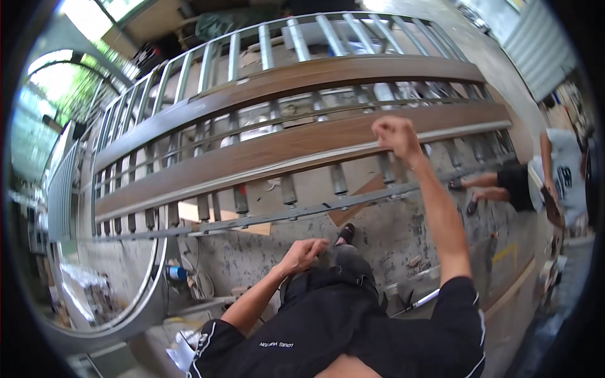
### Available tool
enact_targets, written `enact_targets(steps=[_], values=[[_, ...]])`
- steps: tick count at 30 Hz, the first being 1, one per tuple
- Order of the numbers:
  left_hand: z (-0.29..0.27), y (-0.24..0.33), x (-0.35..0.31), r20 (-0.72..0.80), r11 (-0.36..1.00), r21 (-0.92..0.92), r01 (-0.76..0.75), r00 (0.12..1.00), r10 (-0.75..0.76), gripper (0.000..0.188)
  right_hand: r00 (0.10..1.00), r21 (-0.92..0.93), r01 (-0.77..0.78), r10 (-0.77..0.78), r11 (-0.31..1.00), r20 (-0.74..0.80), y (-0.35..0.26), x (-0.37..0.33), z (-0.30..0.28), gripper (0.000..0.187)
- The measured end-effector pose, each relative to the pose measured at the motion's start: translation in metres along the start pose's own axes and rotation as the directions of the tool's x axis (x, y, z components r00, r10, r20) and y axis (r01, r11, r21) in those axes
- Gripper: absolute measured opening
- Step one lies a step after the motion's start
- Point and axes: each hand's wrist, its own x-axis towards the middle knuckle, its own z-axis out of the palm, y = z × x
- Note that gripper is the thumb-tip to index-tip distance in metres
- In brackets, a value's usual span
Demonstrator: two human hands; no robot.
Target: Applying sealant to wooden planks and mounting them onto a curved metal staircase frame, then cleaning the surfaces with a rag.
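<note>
My right hand (397, 135) is raised over the near edge of a long brown wood-grain board (296, 147). Its fingers are curled in, and whatever they may hold is hidden. A thin white strip (340, 151) runs along that board's near side, passing under my right wrist. Close to my waist, my left hand (304, 254) is half closed with the fingertips bunched; a small blur beside them is too unclear to name. Both boards, the near one and a second brown board (277, 90) farther back, lie across a metal roller conveyor (343, 203).
Another person (564, 170) stands at the right, holding a flat brown piece (553, 206). Cardboard sheets (359, 200) lie beneath the rollers. A curved metal rim (148, 283) and a blue cylindrical object (176, 273) are at lower left. Thin rails (252, 129) lie between the boards.
</note>
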Motion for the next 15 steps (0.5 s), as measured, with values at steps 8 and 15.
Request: enact_targets(steps=[8, 15], values=[[-0.005, -0.004, -0.109, -0.704, 0.933, -0.352, -0.080, 0.679, -0.207, 0.049, 0.792, -0.609, 0.443, 0.031, 0.658, 0.610, 0.078, 0.194, 0.109, 0.031], [-0.001, -0.001, -0.167, -0.939, 0.860, -0.343, -0.377, 0.138, -0.314, 0.038, 0.708, -0.534, 0.530, 0.002, 0.658, 0.706, 0.064, 0.207, 0.114, 0.017]])
